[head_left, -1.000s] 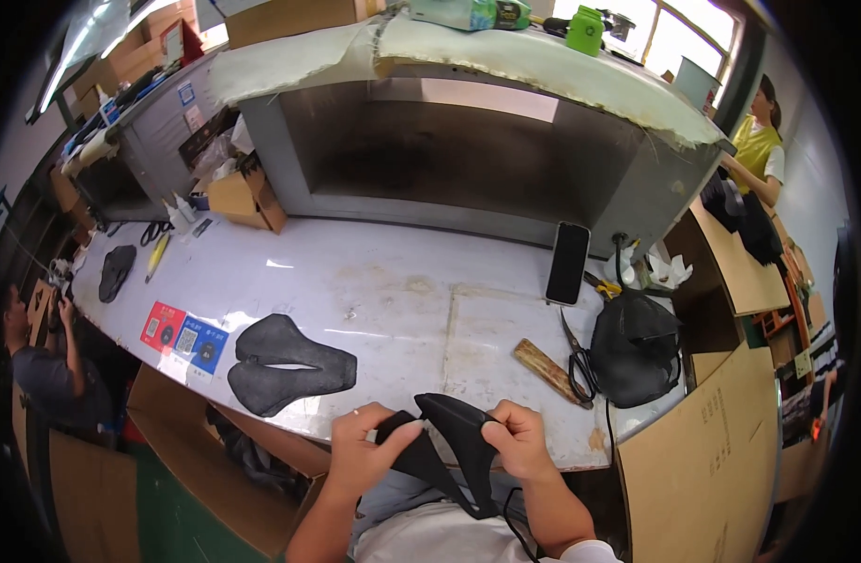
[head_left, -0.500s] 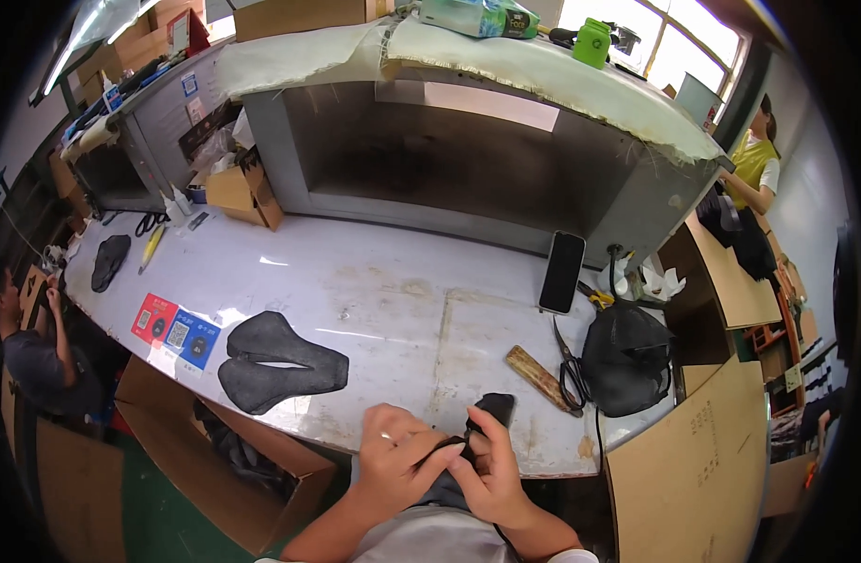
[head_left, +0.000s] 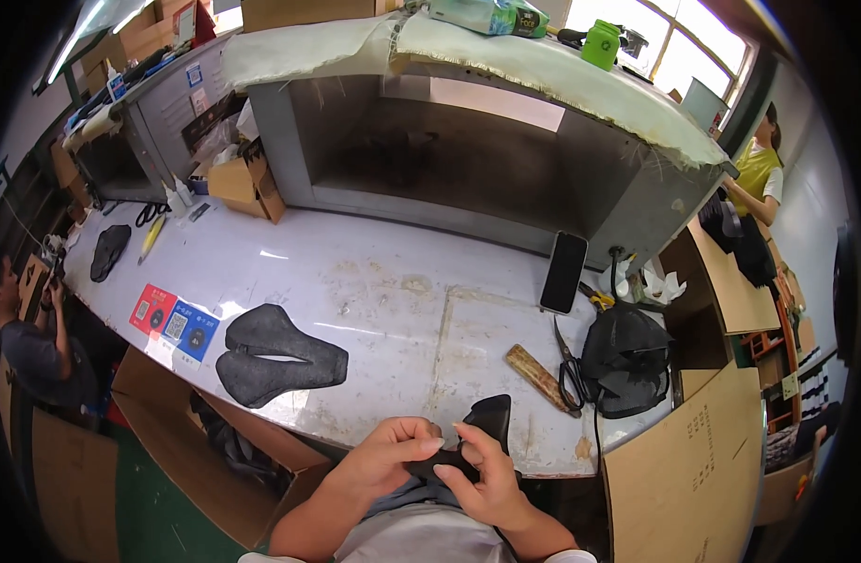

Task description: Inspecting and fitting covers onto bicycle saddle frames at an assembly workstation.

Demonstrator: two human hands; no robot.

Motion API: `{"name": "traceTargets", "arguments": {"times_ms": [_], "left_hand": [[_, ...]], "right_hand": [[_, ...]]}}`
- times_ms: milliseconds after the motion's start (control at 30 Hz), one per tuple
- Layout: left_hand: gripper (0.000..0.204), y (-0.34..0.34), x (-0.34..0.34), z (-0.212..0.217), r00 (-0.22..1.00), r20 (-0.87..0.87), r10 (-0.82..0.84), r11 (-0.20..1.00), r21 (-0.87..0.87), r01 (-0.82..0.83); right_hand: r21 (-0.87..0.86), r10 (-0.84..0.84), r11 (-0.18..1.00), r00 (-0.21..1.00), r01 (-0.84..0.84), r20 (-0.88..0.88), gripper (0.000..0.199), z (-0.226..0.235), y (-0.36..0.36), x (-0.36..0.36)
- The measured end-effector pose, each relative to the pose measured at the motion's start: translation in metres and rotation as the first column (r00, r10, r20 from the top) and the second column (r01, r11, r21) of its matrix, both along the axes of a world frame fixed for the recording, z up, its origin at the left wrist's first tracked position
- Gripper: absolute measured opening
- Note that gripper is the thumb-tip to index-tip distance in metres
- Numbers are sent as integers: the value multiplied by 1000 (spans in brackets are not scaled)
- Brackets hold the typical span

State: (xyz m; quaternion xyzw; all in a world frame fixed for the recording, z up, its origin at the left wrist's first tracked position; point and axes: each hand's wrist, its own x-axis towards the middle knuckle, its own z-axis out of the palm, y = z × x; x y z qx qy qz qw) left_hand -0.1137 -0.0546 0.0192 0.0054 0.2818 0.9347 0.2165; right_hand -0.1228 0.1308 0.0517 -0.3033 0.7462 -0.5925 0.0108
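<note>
At the table's near edge, close to my body, both hands are on a black bicycle saddle (head_left: 491,415) with its narrow end sticking out past my right hand. My left hand (head_left: 385,460) is closed on the saddle's edge, thumb and forefinger pressed together. My right hand (head_left: 489,477) grips the other side, its thumb and forefinger a little apart, the remaining fingers partly hidden. Much of the saddle is covered by my hands. A dark grey saddle-shaped pad (head_left: 280,357) with a slot in its middle lies on the table to the left.
Right of my hands lie a worn wooden strip (head_left: 541,377), black scissors (head_left: 569,371) and a black bag-like bundle (head_left: 627,361). A phone (head_left: 563,272) leans near the grey bench housing (head_left: 618,211). Open cardboard boxes (head_left: 210,450) stand below left. Other people are at both sides.
My hands have drawn slightly apart at the fingertips, and the right thumb and forefinger have opened. More of the black saddle's narrow end now shows, standing higher.
</note>
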Motion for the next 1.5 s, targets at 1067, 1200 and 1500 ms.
{"name": "traceTargets", "arguments": {"times_ms": [1067,1200,1500], "left_hand": [[42,17,20,22,861,-266,433,552,-676,-487],[44,21,10,1,802,-510,312,637,-514,-575],[27,12,18,29,963,-129,235,790,-552,-267]], "right_hand": [[-518,450,838,755,-173,477,59,4,-3,-6],[-612,458,789,614,53,643,54,8,8,-15],[-601,448,798,614,55,651,56,18,-1,-20]]}}
